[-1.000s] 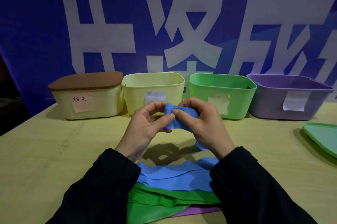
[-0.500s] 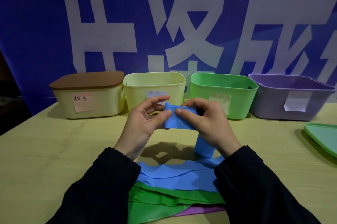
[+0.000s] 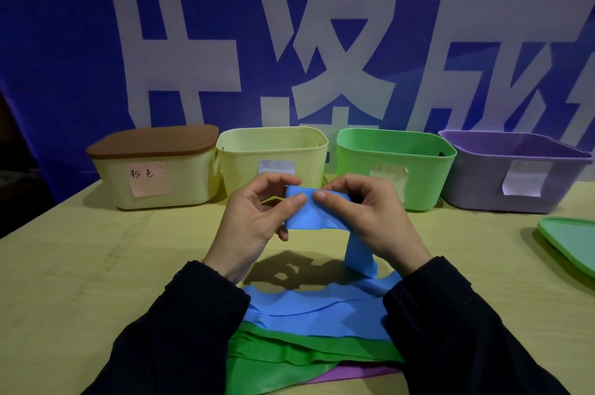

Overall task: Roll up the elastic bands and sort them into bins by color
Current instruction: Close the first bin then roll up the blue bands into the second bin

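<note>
- Blue elastic band (image 3: 317, 209): being held above the table (image 3: 80, 266) in front of the yellow bin (image 3: 273, 150), upper end folded over, tail hanging down to the blue bands (image 3: 309, 307) lying flat between the sleeves.
- Left hand (image 3: 254, 220): pinching the band's left part, thumb pressing on the front, fingers curling behind.
- Right hand (image 3: 370, 217): pinching the band's right part, thumb on the front face, fingers wrapping over the top edge.
- Stock waiting: green bands (image 3: 289, 352) lying under the blue layer, purple band (image 3: 347, 373) peeking out beneath.
- Bins: 4 standing in a row at the back; lidded bin (image 3: 154, 169) with a pink label, yellow bin, green bin (image 3: 396, 166), purple bin (image 3: 515, 169); green lid (image 3: 570, 240) lying at the right edge.
- Handling advice: keeping the edges aligned at each turn, keeping light tension on the tail, rolling evenly with both thumbs, avoiding letting go mid-turn, since stretchy sheet is likely to spring open.
- Destination: unclear, no blue bin showing; open bins' labels unreadable.
- Change against 0.5 s ago: sitting slightly higher in both hands, thumbs meeting closer together on the front, more of the tail lifting clear of the pile.
</note>
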Available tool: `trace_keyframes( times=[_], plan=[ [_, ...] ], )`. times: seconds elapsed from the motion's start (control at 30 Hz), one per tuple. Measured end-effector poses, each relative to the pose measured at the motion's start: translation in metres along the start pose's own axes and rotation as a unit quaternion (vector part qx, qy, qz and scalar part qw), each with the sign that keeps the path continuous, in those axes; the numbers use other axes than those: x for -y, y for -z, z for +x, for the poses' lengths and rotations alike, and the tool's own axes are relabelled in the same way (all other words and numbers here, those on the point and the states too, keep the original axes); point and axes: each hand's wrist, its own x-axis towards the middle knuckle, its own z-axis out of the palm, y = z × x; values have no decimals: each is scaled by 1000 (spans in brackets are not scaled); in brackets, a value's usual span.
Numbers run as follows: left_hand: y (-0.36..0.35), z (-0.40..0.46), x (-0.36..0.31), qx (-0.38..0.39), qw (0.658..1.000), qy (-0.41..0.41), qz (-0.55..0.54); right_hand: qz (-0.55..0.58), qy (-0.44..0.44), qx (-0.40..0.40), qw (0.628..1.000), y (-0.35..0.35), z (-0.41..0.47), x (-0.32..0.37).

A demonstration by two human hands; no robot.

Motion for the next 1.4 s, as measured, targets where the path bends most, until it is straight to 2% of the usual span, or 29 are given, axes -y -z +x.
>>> trace_keyframes(
  times=[0.37,0.53,0.67,0.73,0.9,1.07,1.17,1.27,1.4],
  plan=[
    [-3,0,1,-53,997,-31,53,-54,-8,28,998,5,0,-3],
    [-5,0,2,-71,996,-27,53,-125,38,21,991,-3,-1,-4],
    [-3,2,3,-44,999,4,20,-142,33,7,989,-13,-2,-7],
    [-1,2,4,-20,1000,11,16,-133,17,6,991,-13,-2,-10],
    [-2,4,5,-25,999,31,-11,10,-27,-4,1000,-4,2,-7],
    [-2,2,8,3,999,19,-39,-40,-18,-3,999,-6,0,-13],
    [1,4,8,6,1000,11,-13,-46,-17,-22,999,-7,1,-11],
    [2,4,7,-15,1000,22,-1,-41,-19,-36,998,-5,1,-10],
    [2,4,6,-34,999,16,17,-29,-30,-18,999,-1,1,-9]
  ],
)
